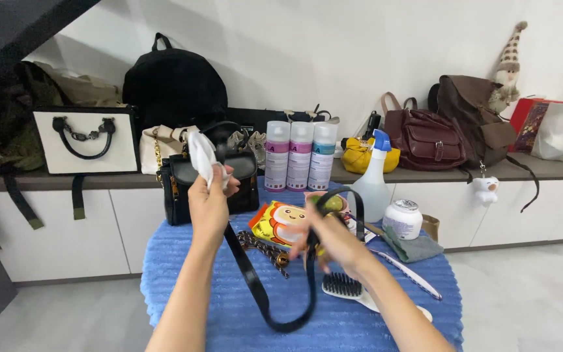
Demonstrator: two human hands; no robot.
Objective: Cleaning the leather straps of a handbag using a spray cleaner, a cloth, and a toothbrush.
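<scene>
My left hand (208,203) is raised over the blue table, gripping a white cloth (202,156) against the black shoulder strap (255,287). My right hand (330,240) holds the other side of that strap, which droops in a long loop between my arms. The strap leads up to a small black handbag (184,186) standing upright at the far left of the table, just behind my left hand.
On the blue ribbed table cover (177,261) lie a brush (346,287), a gold chain (265,249), a colourful wipes pack (281,221), a spray bottle (373,186), a white jar (404,218), a grey cloth (418,248). Three spray cans (300,155) and several bags line the shelf behind.
</scene>
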